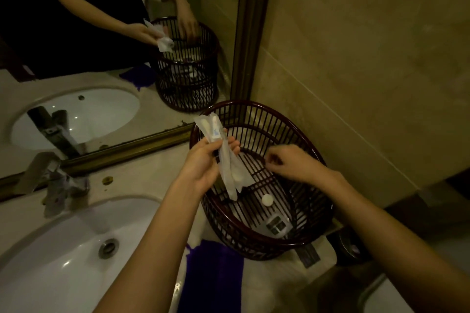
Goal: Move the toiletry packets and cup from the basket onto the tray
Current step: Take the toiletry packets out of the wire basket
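A dark slatted basket [302,134] stands on the counter in the corner beside the mirror. Over its left rim my left hand [203,165] grips several long white toiletry packets [230,173], held upright. My right hand [292,162] hovers over the basket's middle with fingers curled; whether it pinches anything is unclear. On the basket floor lie a small round white item [267,200] and a small bottle or packet with a dark label [276,225]. I see no cup and no tray for certain.
A white sink [50,262] with a metal tap [54,180] fills the lower left. A purple cloth [213,277] lies on the counter in front of the basket. The mirror [101,58] rises behind, and a tiled wall [368,71] closes the right.
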Motion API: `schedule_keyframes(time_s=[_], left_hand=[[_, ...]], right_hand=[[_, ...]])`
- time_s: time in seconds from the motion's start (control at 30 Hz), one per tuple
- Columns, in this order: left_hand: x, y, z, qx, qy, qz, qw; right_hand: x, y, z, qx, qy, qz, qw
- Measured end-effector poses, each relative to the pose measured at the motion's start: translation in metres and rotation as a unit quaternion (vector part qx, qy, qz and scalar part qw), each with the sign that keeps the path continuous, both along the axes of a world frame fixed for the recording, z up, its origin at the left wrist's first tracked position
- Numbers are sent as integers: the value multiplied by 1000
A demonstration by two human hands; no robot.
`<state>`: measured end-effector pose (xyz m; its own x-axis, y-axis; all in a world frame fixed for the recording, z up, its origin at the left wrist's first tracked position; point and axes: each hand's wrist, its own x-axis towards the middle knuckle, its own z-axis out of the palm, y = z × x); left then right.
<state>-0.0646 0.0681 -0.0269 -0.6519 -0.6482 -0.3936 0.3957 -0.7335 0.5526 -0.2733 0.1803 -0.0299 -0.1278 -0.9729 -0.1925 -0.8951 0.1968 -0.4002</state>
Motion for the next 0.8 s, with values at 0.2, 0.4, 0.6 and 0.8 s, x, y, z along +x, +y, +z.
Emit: schedule_keyframes(time_s=[0.2,0.4,0.6,0.8], left_hand=[[0,-2,0,2,-1,5,1000],[0,-3,-1,-2,-7,5,1000],[1,-5,-4,-7,-7,0,1000],[2,-5,-4,-1,-3,3,1000]], right_hand=[[1,-26,-64,371,81,34,925],[15,-37,-73,576,101,47,810],[11,-32,-72,576,154,-19,803],[21,-26,-75,530,221,37,818]])
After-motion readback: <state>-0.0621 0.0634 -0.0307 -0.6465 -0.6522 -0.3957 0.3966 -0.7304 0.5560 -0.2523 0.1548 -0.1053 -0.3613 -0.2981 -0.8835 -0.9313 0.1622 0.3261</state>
